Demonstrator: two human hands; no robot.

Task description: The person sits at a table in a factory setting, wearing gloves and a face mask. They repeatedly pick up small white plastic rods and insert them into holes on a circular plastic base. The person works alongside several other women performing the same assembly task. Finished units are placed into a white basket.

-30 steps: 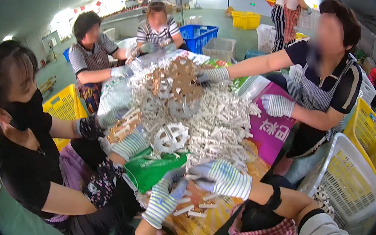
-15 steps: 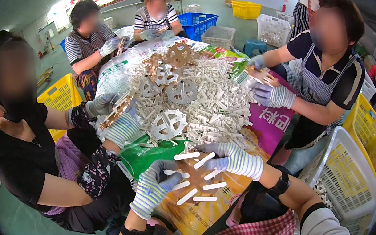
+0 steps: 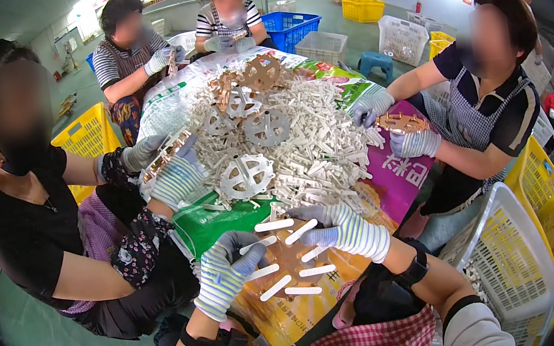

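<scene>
In front of me a round copper-coloured disc is held level over the near edge of the work surface. Several white plastic strips stick out around its rim like spokes. My left hand, in a striped grey-palmed glove, grips the disc's left side, with thumb and fingers at the strips there. On the upper right, my gloved right hand pinches the rim beside a strip; some fingertips are hidden beneath. Just beyond my hands lies a big heap of loose white strips, with a silver disc on its near side.
More silver discs and copper discs lie on the heap. Co-workers sit left, right and across, handling discs; one gloved hand is at right. A white crate stands by my right arm, a yellow crate at left.
The upper-left strip by my left thumb now points farther out and shows more fully. My left hand has shifted slightly. The right co-worker's disc has tipped flatter.
</scene>
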